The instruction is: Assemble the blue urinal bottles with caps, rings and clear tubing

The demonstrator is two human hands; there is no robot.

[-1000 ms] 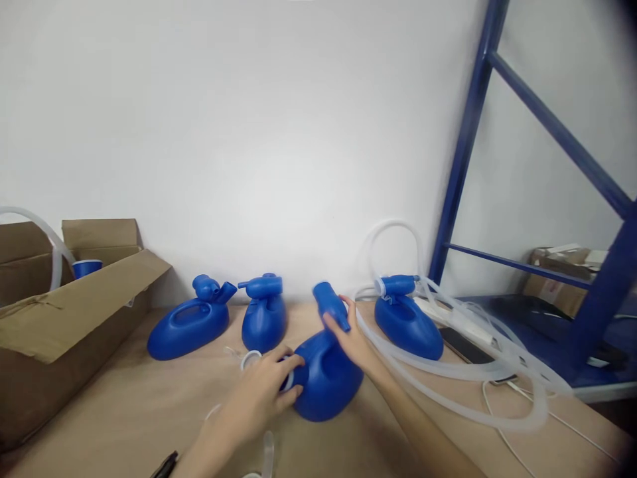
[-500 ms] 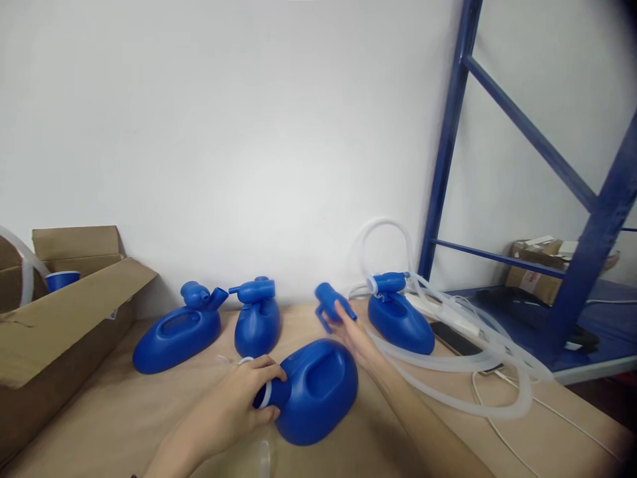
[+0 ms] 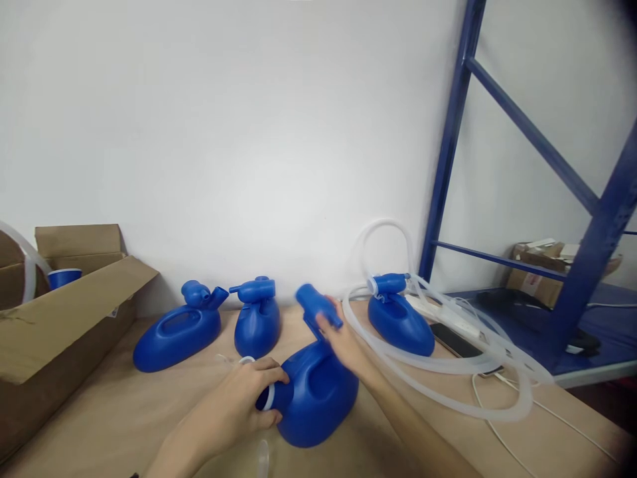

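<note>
My left hand [image 3: 253, 395] is closed around the neck of a blue plastic urinal bottle [image 3: 318, 405], which lies on the table with its white-ringed mouth pointing left. Above that bottle, my right hand [image 3: 343, 338] grips a blue spout piece [image 3: 316, 305]. The piece has a wide end at upper left, a narrow nozzle at lower right, and a strap-like arm hanging toward the bottle's top; motion blurs it a little. Whether the arm touches the bottle I cannot tell. A white ring [image 3: 247, 360] shows just behind my left hand, and a short clear tube end [image 3: 263, 458] lies in front.
Three similar blue bottles with spout pieces stand along the wall: left [image 3: 174, 342], middle [image 3: 257, 328] and right [image 3: 398, 325]. Clear hose [image 3: 517, 408] coils at right beside a phone [image 3: 455, 340] and white cables. An open cardboard box [image 3: 79, 318] stands left; a blue rack [image 3: 448, 159] rises right.
My right hand has brought the spout piece left and nearer, over the bottle's top. My left hand keeps its hold on the neck, nearly still.
</note>
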